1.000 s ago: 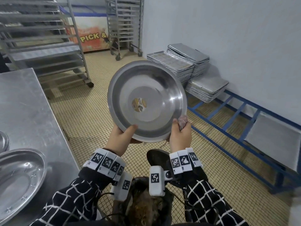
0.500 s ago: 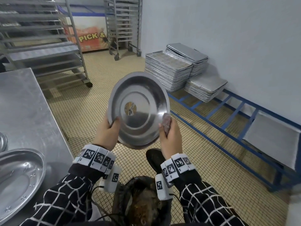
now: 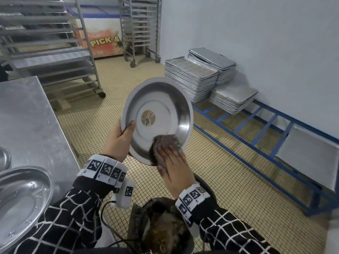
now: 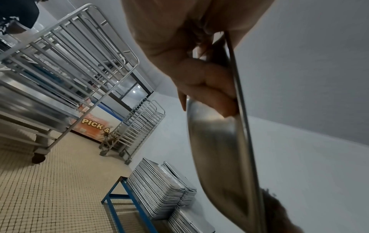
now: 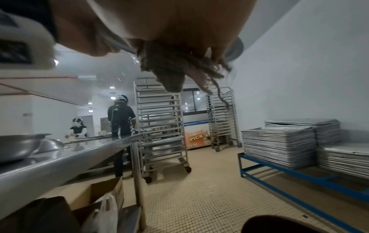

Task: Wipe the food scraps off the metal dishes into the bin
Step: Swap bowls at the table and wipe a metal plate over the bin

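A round metal dish point(image 3: 161, 99) with a gold sticker point(image 3: 148, 118) at its centre is held up on edge, its inside facing me. My left hand point(image 3: 119, 142) grips its left rim, thumb inside; the left wrist view shows the fingers point(image 4: 201, 82) curled behind the dish point(image 4: 215, 149). My right hand point(image 3: 174, 167) lies flat on a brown cloth point(image 3: 165, 142) and presses it against the lower inside of the dish. In the right wrist view the cloth point(image 5: 165, 69) hangs frayed under the palm. A dark bin point(image 3: 165, 226) with brown scraps stands directly below.
A steel table point(image 3: 27, 116) runs along my left, with an oval metal dish point(image 3: 20, 198) on its near end. Stacked baking trays point(image 3: 192, 77) rest on a blue floor rack point(image 3: 256, 129) at the right wall. Wheeled tray racks point(image 3: 55, 52) stand behind. Two people point(image 5: 120, 116) work far off.
My right hand has left the dish's right rim and now lies flat with the cloth on the lower inside. The dish has come closer and turned slightly, still held by the left hand.
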